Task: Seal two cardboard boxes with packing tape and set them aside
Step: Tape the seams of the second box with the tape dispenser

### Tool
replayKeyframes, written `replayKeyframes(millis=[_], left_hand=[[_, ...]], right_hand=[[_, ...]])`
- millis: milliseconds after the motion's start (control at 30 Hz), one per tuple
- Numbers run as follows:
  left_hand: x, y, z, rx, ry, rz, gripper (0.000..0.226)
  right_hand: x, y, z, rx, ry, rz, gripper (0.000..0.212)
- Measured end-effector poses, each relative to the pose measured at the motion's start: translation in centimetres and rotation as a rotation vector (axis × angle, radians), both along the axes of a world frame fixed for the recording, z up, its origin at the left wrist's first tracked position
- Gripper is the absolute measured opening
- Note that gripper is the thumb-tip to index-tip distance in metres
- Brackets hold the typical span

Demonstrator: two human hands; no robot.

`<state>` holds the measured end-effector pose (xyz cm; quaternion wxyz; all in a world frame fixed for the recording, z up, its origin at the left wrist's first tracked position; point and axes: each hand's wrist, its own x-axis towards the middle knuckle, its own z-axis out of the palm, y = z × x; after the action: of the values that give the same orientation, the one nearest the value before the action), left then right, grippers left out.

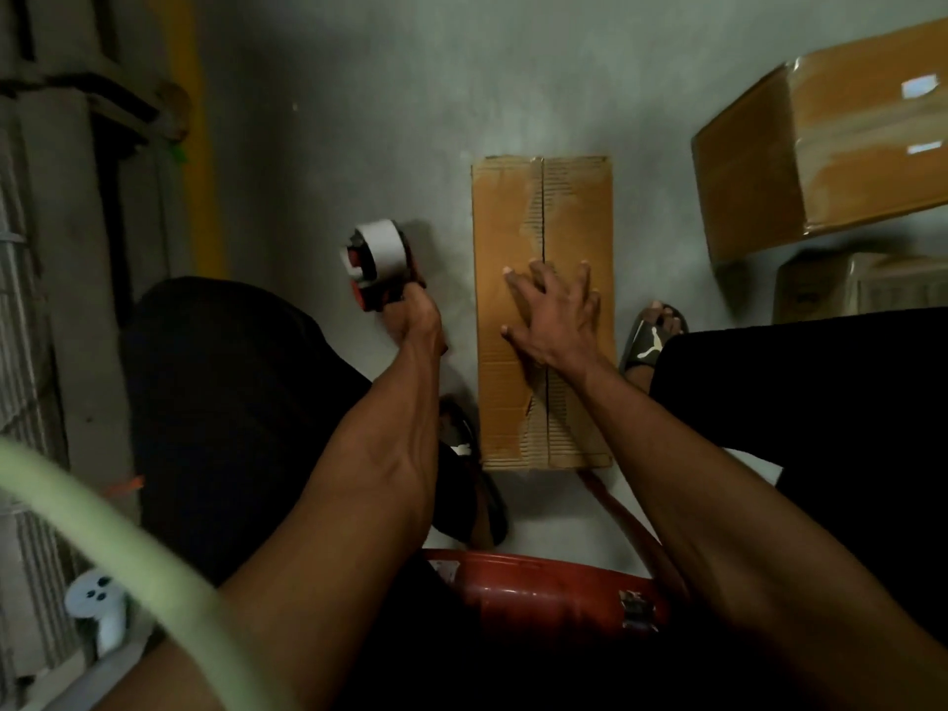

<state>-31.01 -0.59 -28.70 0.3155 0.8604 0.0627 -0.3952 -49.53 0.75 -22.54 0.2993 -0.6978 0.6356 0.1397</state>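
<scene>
Right hand (556, 320) presses box (513, 238); left hand (413, 315) grips tape dispenser (377, 254).

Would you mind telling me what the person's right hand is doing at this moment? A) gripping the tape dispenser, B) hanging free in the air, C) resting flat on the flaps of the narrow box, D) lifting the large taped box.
C: the right hand lies with fingers spread on the narrow box, while the left hand grips the tape dispenser.

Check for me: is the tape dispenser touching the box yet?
No, the left hand holds the tape dispenser off to the side of the box.
</scene>
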Motion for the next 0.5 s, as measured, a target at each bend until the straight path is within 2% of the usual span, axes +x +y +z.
replayKeyframes(millis=[67, 133, 233, 333, 433, 500], left_hand=[[-0.1, -0.7, 2.6, -0.021, 0.018, -0.074, 0.022], [0.2, -1.4, 6.0, -0.072, 0.145, -0.138, 0.016], [0.5, -2.1, 11.0, -0.192, 0.438, -0.252, 0.022], [0.0, -2.2, 15.1, -0.348, 0.771, -0.348, 0.030], [-1.4, -0.5, 17.3, -0.491, 1.021, -0.368, 0.035], [-2.5, 0.7, 18.1, -0.529, 1.137, -0.402, 0.032]], right_hand=[[-0.4, -1.1, 1.0, 0.047, -0.038, -0.011, 0.075], [-0.5, -2.5, 2.7, 0.050, -0.099, -0.026, 0.064], [-0.2, -4.4, 5.8, 0.028, -0.287, -0.156, 0.050], [0.2, -4.7, 8.0, -0.095, -0.521, -0.402, 0.044], [0.4, -3.7, 9.4, -0.137, -0.737, -0.705, 0.060], [0.0, -2.8, 9.7, -0.132, -0.842, -0.763, 0.078]])
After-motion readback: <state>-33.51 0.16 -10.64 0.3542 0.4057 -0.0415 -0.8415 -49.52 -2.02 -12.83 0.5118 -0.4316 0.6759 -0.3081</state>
